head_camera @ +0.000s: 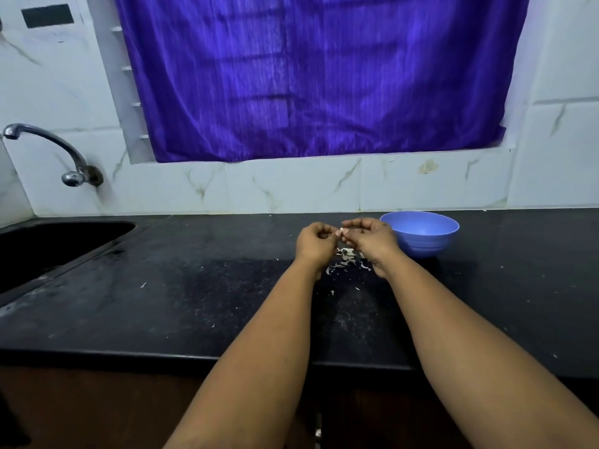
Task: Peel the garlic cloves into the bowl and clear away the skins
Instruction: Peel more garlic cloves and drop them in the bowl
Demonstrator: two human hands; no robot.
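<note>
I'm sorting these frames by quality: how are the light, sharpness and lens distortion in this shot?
Head view: dim, bluish light; the curtain is streaked and soft; wide-angle bending curves the counter edge; the hands are small, so the garlic clove between them is barely resolvable.

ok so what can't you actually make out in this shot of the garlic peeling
- Inside of the blue bowl: head view, its near wall hides the bottom, so any peeled cloves cannot be counted.
- Garlic clove: tiny, mostly covered by the fingertips of the left hand and right hand.
- Skins: partly hidden behind both wrists.
- Sink: cut off by the left edge.
</note>
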